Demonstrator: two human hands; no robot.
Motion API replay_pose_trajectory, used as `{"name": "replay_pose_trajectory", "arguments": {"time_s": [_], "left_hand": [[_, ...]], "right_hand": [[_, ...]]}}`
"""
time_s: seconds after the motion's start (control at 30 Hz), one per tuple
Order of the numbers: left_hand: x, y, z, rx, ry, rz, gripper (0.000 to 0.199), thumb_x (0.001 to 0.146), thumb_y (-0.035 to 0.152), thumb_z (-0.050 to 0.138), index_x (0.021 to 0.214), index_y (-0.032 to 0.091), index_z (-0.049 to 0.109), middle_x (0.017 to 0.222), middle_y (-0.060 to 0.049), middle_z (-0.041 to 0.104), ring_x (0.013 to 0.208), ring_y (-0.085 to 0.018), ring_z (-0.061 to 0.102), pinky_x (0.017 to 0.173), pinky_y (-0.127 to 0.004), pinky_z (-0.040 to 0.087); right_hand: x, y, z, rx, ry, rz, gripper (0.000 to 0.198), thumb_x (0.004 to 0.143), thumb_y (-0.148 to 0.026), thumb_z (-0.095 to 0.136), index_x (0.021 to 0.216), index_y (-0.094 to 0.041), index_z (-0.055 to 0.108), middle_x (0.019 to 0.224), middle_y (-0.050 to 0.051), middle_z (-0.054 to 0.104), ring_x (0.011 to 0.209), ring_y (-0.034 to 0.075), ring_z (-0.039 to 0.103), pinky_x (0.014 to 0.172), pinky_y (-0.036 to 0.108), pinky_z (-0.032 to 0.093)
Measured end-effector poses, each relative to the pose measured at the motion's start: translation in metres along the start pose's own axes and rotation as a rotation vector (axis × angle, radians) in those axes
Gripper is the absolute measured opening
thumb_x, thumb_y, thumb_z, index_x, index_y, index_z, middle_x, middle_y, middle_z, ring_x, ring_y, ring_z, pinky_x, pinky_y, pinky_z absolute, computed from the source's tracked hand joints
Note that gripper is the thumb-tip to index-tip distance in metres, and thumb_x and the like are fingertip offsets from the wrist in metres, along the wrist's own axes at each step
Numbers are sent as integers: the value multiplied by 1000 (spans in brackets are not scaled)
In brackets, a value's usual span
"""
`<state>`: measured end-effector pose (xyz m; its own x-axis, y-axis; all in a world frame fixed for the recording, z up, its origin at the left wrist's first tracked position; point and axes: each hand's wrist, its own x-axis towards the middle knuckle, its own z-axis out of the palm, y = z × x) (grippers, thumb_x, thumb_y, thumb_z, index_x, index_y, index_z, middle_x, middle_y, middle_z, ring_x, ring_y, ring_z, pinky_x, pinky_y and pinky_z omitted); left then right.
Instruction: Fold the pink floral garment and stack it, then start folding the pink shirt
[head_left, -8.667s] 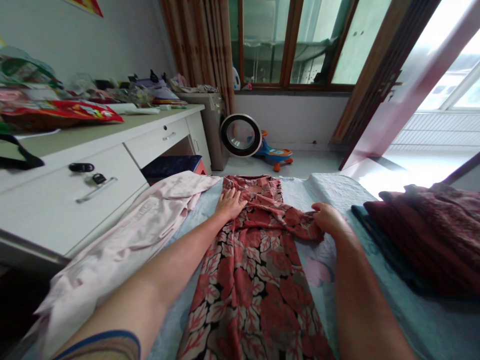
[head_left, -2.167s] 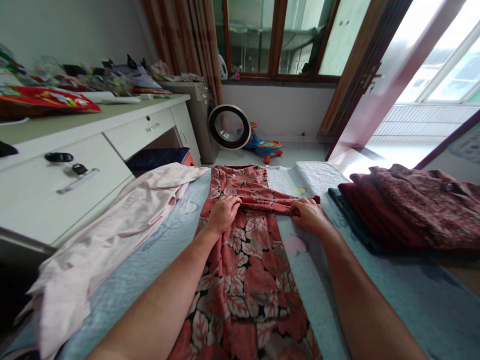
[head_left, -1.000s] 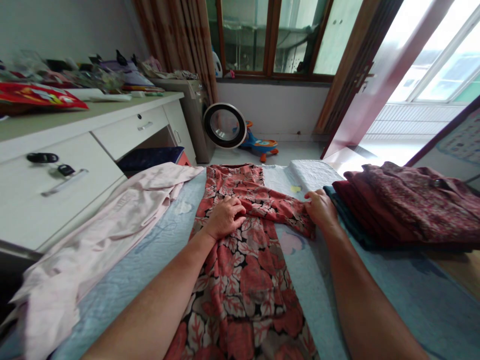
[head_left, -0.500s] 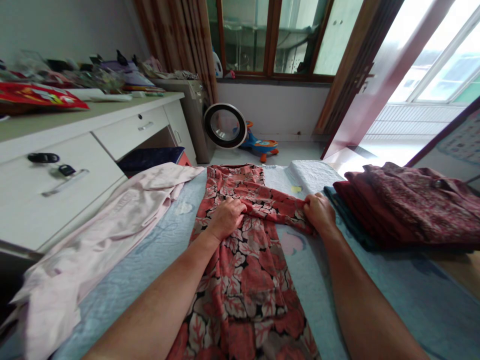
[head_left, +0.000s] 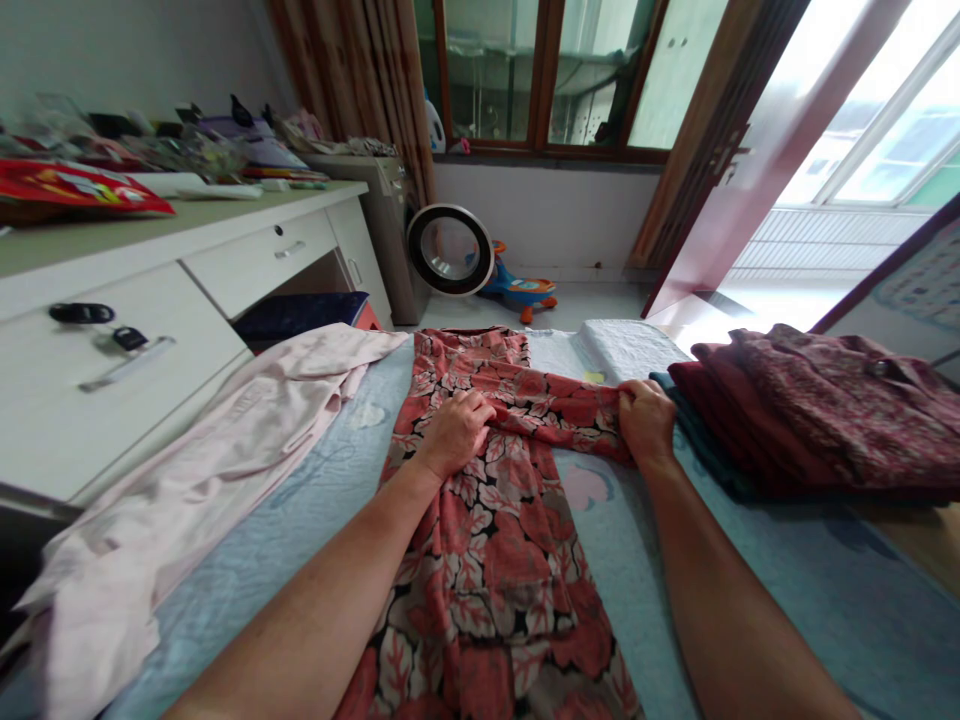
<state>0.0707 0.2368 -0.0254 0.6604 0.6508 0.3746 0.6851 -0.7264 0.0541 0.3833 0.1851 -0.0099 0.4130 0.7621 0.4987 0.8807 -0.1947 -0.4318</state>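
A red floral garment (head_left: 517, 530) with a leaf pattern lies lengthwise before me, its sides folded inward. One sleeve (head_left: 566, 408) stretches out to the right across it. My right hand (head_left: 646, 420) grips the cuff end of that sleeve, fingers closed. My left hand (head_left: 459, 432) is closed on the sleeve's inner part, over the middle of the garment; its fingertips are partly hidden in the cloth. Beneath everything is a light blue quilted cover (head_left: 300, 545).
A pale pink garment (head_left: 217, 430) lies on the left. Folded dark red clothes (head_left: 832, 420) are stacked at the right, close to my right hand. A white dresser (head_left: 97, 400) borders the left side. Beyond the bed are an open washer door (head_left: 450, 250) and a blue ride-on toy (head_left: 521, 290).
My right hand has moved slightly right, drawing the sleeve out flatter and straighter. My left hand stays in place on the cloth.
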Motion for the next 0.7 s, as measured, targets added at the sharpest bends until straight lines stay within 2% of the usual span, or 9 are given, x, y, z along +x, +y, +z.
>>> {"name": "replay_pose_trajectory", "arguments": {"time_s": [0.13,0.27,0.37,0.47,0.5,0.57,0.63,0.7], "left_hand": [[0,0,2,7,-10,-5,15,83,18,69,98,21,68,104,-6,61,100,-24,53,88,-38,47],[0,0,3,-8,2,3,12,86,18,67,96,20,70,102,-8,61,99,-25,53,86,-39,47],[2,0,3,-29,-3,3,10,87,16,64,93,20,71,99,-8,62,97,-25,54,85,-40,47],[2,0,3,-25,-6,-6,10,88,15,63,91,20,71,97,-8,62,96,-24,55,85,-39,47],[3,0,3,-25,-2,-7,10,88,16,62,90,20,71,97,-8,62,96,-24,55,85,-39,47],[3,0,3,-33,5,-2,10,89,16,62,90,20,71,98,-8,62,96,-24,54,85,-39,47],[3,0,4,-37,6,4,9,89,16,61,89,20,70,98,-8,63,96,-25,54,85,-40,47],[3,0,5,-32,7,3,9,88,15,61,89,20,68,97,-8,63,95,-25,54,86,-39,47]], "right_hand": [[4,1,1,14,-18,43,29,83,-18,45,89,-16,73,89,11,69,88,24,60,87,33,45],[2,1,7,-47,-139,36,34,81,-13,45,99,-15,74,98,13,69,94,25,61,92,32,44],[-3,-1,12,-132,-226,-35,40,79,-13,50,113,-12,71,121,18,64,107,29,58,96,35,43],[-4,-7,8,-220,-203,-80,47,78,-17,58,124,-10,65,139,23,51,118,34,52,98,41,42],[-3,-10,5,-221,-207,-96,43,79,-19,58,121,-11,66,136,23,54,115,33,54,96,39,42],[0,-17,-4,-172,-309,-155,27,81,-19,56,103,-14,71,115,16,66,100,26,60,85,33,44],[2,-25,-13,-91,-527,-246,15,81,-18,55,84,-18,70,89,7,69,80,19,60,72,26,41],[2,-32,-17,-48,-730,-326,11,78,-17,58,74,-19,68,74,2,66,69,15,57,64,25,37]]}}
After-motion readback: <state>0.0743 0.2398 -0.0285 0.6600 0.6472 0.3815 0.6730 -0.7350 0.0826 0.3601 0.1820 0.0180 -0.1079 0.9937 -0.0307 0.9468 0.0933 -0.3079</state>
